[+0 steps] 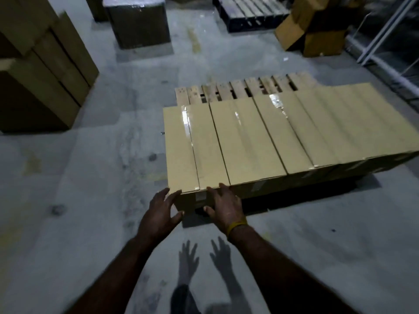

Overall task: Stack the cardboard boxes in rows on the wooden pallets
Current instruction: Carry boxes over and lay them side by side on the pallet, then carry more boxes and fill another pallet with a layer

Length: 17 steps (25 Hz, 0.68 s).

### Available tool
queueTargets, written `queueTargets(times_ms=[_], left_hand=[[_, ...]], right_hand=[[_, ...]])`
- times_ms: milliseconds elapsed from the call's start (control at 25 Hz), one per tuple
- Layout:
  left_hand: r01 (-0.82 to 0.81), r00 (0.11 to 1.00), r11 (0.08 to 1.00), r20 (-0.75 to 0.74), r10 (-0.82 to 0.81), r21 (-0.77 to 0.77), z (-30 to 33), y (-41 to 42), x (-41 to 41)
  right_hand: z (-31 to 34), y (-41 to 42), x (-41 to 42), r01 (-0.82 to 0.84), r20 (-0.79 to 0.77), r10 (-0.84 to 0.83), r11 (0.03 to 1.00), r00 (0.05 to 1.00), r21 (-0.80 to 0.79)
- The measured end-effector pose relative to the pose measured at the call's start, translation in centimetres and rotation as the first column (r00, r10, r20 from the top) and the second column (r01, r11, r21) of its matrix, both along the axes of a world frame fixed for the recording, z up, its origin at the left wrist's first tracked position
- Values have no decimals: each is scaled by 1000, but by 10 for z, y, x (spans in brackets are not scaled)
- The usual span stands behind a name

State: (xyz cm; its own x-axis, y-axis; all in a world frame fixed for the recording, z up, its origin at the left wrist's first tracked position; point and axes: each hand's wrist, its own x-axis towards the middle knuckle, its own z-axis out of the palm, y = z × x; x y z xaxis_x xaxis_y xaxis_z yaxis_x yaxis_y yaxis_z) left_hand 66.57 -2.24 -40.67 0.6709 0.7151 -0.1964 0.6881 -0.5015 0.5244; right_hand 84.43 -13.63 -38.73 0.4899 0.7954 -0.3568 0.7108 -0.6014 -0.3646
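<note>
A row of boxes (272, 134) lies side by side on a wooden pallet (238, 89), covering its near part; the slats along the far edge show bare. The leftmost box (192, 148) sits at the pallet's left edge, its near end facing the person. Clear tape runs shiny along the box tops.

The left hand (161, 214) is at the near left corner of that box, fingers spread apart and straight, tips at the top edge; whether they touch it cannot be told. The right hand (224, 207) rests against the box's near end, fingers apart and laid on the top edge, thumb low on the face. A yellow band (237, 226) circles the right wrist.

On the concrete floor (90, 200), more stacked cartons (45, 71) stand at far left, a dark wrapped box (138, 23) at top centre, a dark pallet (249, 12) beyond, and a torn open carton (315, 30) at top right, beside a metal rack (385, 37).
</note>
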Motion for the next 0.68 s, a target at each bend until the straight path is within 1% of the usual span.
queueTargets(times_ms=[200, 360, 560, 680], left_hand=[[-154, 988, 987, -6, 154, 47, 144, -52, -71], [-244, 970, 967, 1, 245, 76, 231, -68, -118], [-314, 949, 947, 22, 314, 58, 276, -57, -166], [-326, 945, 942, 9, 326, 77, 292, -23, -199]], right_hand=[[150, -32, -77, -133, 13, 132, 983, 991, 123], [234, -40, -130, -165, 32, 162, 973, 986, 159], [278, -23, -184, -266, 50, 263, 960, 964, 89], [294, 11, -216, -289, 57, 285, 953, 957, 88]])
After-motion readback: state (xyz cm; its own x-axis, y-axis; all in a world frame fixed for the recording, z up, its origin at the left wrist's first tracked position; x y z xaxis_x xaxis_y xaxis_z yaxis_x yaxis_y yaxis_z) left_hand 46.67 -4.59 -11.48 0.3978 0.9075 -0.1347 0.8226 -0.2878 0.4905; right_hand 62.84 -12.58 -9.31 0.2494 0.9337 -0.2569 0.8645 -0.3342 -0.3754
